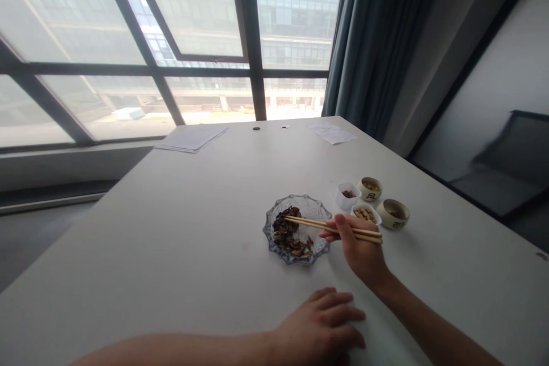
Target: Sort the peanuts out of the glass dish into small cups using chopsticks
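My right hand [358, 249] grips a pair of wooden chopsticks [315, 222], their tips reaching into a scalloped glass bowl [319, 204]. Dark brown dried pieces [288, 235], too small to name surely, lie along the bowl's left and lower side, and the tips are at their upper part. I cannot tell whether a piece is pinched between the tips. Below the bowl my left hand [321, 323] rests on the white table, palm down with fingers apart and nothing in it.
Right of the bowl stand a white cup [343, 201] of dark reddish bits, a white cup [377, 216] of tan nut-like pieces, and two cream cups [369, 189] with dark characters. Paper sheets [193, 138] lie at the table's far left, another sheet [334, 134] at the far right.
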Demonstrator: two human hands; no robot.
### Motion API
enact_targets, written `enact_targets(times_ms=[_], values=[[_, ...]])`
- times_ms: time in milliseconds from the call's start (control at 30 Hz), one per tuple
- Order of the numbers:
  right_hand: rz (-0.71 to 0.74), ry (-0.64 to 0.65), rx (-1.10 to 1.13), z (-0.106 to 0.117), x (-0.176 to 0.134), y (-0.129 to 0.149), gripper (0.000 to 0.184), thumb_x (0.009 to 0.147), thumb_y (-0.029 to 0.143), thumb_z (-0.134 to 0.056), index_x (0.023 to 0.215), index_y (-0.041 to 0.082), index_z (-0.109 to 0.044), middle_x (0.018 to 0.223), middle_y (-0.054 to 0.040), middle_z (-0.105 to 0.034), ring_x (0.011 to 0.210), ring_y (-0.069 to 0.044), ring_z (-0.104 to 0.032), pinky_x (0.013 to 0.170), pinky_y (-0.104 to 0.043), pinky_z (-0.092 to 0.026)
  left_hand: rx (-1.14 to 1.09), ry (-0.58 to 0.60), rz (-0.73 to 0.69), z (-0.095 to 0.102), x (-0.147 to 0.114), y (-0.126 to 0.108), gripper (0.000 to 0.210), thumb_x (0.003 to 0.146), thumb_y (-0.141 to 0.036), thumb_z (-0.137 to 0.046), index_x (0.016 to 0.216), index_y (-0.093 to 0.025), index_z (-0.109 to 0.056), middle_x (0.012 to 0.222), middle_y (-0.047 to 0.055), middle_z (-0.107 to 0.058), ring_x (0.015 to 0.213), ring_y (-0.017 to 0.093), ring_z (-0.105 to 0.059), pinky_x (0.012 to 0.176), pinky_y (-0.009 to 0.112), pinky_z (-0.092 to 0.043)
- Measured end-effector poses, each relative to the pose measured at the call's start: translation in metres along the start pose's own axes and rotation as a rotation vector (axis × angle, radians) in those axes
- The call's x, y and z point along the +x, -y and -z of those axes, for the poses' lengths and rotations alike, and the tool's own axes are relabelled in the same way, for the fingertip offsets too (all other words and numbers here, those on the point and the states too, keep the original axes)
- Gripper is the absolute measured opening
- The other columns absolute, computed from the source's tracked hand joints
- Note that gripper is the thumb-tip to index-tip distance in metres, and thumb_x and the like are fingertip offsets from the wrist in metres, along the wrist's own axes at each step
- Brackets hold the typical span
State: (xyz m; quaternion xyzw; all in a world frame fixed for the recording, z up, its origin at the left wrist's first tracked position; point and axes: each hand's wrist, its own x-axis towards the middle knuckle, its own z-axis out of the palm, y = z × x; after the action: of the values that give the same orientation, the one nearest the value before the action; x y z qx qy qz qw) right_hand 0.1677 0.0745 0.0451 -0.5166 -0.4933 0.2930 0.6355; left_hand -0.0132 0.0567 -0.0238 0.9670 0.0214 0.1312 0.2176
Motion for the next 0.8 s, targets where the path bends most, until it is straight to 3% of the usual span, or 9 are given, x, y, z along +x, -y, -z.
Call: enact_targets(times_ms=[200,500,600,800], values=[[0.044,-0.123,-0.029,0.014,-0.008,0.016,0.041,0.096,0.057,-0.071,0.086,0.019,-0.082,0.074,-0.0088,-0.082,0.061,-0.025,-0.080,0.058,-0.035,-0.069,0.020,-0.007,-0.006,-0.001,-0.001,0.001,0.024,0.110,-0.043,-0.055,0.125,-0.027,-0.065,0.154,-0.001,-0.061,0.151,0.023,-0.048,0.129,0.040,-0.032],[0.116,-0.380,-0.173,0.074,-0.019,0.037,0.039,0.097,0.054,-0.071,0.087,0.018,-0.082,0.072,-0.0089,-0.081,0.061,-0.026,-0.080,0.062,-0.034,-0.069,0.014,0.007,0.008,0.002,-0.001,-0.002,0.022,0.103,-0.032,-0.062,0.125,-0.027,-0.065,0.152,0.001,-0.063,0.150,0.025,-0.049,0.129,0.041,-0.033],[0.097,-0.337,-0.154,0.069,-0.020,0.033,0.042,0.097,0.056,-0.070,0.086,0.018,-0.082,0.071,-0.0090,-0.081,0.060,-0.024,-0.080,0.062,-0.032,-0.068,0.002,0.001,0.008,0.001,-0.001,-0.001,0.023,0.103,-0.033,-0.063,0.124,-0.027,-0.065,0.152,0.002,-0.063,0.150,0.026,-0.049,0.129,0.042,-0.033],[0.035,-0.132,-0.060,0.031,-0.015,0.019,0.045,0.096,0.060,-0.070,0.086,0.018,-0.081,0.073,-0.0085,-0.081,0.061,-0.023,-0.079,0.059,-0.032,-0.067,0.006,0.000,0.009,0.002,0.000,-0.001,0.023,0.109,-0.042,-0.056,0.125,-0.027,-0.065,0.153,0.000,-0.062,0.151,0.024,-0.048,0.129,0.040,-0.032]])
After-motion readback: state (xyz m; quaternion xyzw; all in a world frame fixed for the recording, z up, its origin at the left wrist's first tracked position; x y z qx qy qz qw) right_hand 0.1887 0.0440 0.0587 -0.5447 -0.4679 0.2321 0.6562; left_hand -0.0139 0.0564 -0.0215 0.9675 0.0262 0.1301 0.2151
